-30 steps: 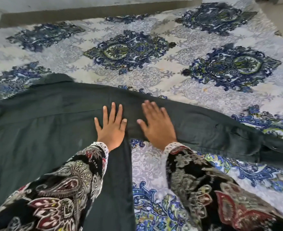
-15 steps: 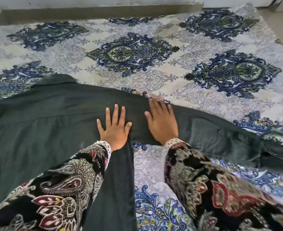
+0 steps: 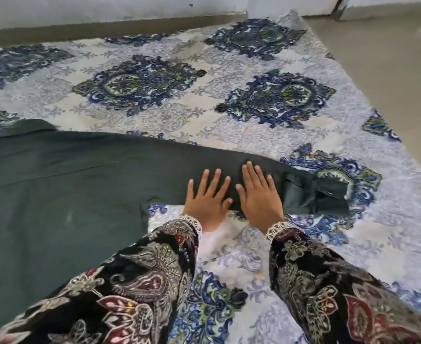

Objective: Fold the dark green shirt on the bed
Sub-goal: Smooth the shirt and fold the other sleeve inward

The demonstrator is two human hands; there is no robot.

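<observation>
The dark green shirt [image 3: 63,194] lies flat on the bed, its body filling the left side and one sleeve stretched out to the right. My left hand [image 3: 208,198] and my right hand [image 3: 259,194] rest palm down, side by side, on that sleeve, fingers spread and pressing the cloth flat. The cuff [image 3: 328,197] lies just right of my right hand, a button showing. The collar [image 3: 28,125] peeks out at the far left edge. My patterned sleeves hide the shirt's lower part.
The bed carries a white and blue patterned sheet [image 3: 204,115]. Its right edge [image 3: 368,103] runs diagonally, with bare grey floor [image 3: 390,58] beyond. A wall [image 3: 105,8] stands at the far side.
Both hands have slid to the right along the sleeve, from near the shoulder toward the cuff. The view has shifted right with them.
</observation>
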